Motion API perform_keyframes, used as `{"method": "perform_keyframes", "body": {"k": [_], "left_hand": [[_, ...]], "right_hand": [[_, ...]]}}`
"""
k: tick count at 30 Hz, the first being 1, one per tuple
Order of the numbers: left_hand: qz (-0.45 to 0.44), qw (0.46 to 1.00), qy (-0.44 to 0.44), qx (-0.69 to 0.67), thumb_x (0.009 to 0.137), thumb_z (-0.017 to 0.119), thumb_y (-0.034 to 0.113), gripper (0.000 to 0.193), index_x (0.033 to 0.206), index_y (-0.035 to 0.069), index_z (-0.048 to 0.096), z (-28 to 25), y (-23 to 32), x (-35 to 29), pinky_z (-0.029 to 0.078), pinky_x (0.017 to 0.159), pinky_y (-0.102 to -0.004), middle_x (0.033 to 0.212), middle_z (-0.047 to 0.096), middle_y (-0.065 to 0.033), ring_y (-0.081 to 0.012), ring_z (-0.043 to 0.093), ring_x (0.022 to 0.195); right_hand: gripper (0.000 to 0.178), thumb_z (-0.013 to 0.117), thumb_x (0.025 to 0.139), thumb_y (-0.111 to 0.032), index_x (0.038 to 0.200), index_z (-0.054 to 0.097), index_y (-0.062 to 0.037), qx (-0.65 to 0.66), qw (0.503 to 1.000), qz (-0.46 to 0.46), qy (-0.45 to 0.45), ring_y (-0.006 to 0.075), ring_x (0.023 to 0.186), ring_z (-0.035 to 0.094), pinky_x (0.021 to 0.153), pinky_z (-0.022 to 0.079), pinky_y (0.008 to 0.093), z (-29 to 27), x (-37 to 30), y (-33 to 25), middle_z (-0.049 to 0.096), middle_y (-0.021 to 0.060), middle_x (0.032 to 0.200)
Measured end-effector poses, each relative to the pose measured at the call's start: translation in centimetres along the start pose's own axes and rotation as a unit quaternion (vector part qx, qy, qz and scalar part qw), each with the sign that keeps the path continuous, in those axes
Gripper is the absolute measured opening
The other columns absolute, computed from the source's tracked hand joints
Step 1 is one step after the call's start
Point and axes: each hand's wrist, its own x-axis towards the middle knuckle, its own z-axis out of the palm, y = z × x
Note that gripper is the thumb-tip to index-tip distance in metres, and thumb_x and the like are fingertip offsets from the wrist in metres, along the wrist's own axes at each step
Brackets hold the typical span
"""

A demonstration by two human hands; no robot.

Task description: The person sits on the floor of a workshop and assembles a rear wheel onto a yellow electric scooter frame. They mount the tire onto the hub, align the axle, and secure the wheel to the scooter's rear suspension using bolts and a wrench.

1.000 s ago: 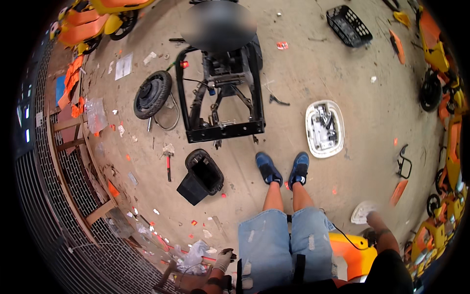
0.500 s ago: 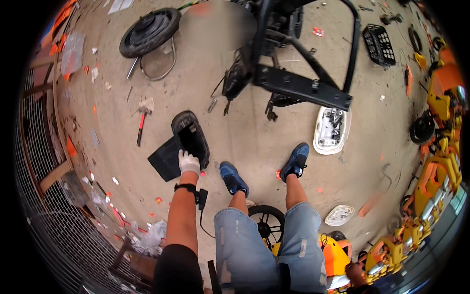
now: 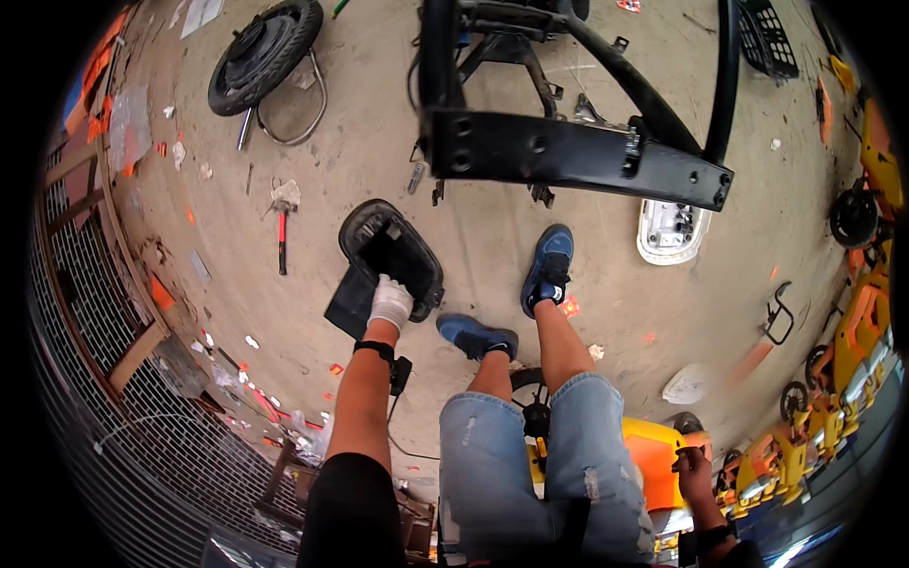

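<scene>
A black plastic storage tub [image 3: 431,272] with rounded ends sits on the floor in front of me at left. A flat black panel [image 3: 352,305] lies against its left side. My left hand [image 3: 390,301], in a white glove, is closed at the tub's near edge, with fingertips at the dark opening. What lies inside is too dark to make out. At lower right my bare right hand [image 3: 696,471] has curled fingers, beside a yellow-orange body panel [image 3: 653,450]. Anything between those fingers is too small to tell.
A black metal vehicle frame [image 3: 578,156] stands ahead. Left of it are a wheel [image 3: 265,57] and a red-handled hammer [image 3: 282,241]. A white tray of metal parts [image 3: 653,248] lies at right. Yellow-orange vehicles [image 3: 852,341] line the right side; a rack [image 3: 104,275] stands left.
The view has shifted, bringing the frame closer. My right hand has risen further into view at lower right. My left hand remains at the tub. My right foot has turned and moved left.
</scene>
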Motion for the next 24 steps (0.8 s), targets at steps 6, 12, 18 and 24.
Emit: {"method": "perform_keyframes", "body": {"k": [6,12,18,24], "left_hand": [[0.007,0.981,-0.058,-0.184,0.094,0.053,0.017,0.029,0.114,0.023,0.074,-5.0,5.1,1.2,0.047,0.092,-0.041,0.114,0.074,-0.0047,-0.023,0.068,0.112],[0.036,0.97,-0.063,-0.231,0.095,0.053,0.015,0.032,0.119,0.023,0.071,-3.7,9.2,1.1,0.048,0.093,-0.0403,0.117,0.073,-0.0033,-0.0233,0.069,0.112],[0.042,0.981,-0.059,-0.179,0.09,0.062,0.011,0.036,0.123,0.021,0.068,-4.9,7.2,0.0,0.046,0.097,-0.0431,0.122,0.071,-0.0046,-0.0244,0.064,0.118],[0.13,0.968,-0.097,-0.191,0.086,0.061,0.006,0.049,0.134,0.019,0.061,-2.8,2.2,0.1,0.049,0.099,-0.0441,0.129,0.068,-0.0087,-0.0276,0.064,0.122]], "right_hand": [[0.017,0.058,0.097,-0.012,0.099,0.065,0.0028,-0.013,0.998,0.03,-0.045,0.0228,0.07,0.073,0.068,0.057,0.0334,-0.3,-1.5,-0.5,0.071,0.0141,0.075],[0.017,0.058,0.097,-0.012,0.098,0.065,0.003,-0.041,0.998,0.023,-0.037,0.024,0.07,0.073,0.067,0.056,0.0338,-0.2,-0.2,-0.9,0.071,0.0144,0.074],[0.016,0.056,0.1,-0.01,0.101,0.064,0.0035,0.025,0.999,-0.003,-0.034,0.0199,0.074,0.072,0.069,0.056,0.0304,3.1,-0.8,-7.9,0.071,0.014,0.08],[0.016,0.056,0.099,-0.009,0.105,0.064,0.0036,0.046,0.999,-0.02,0.014,0.0201,0.076,0.071,0.07,0.055,0.0312,7.1,-4.4,-15.5,0.07,0.0139,0.083]]}}
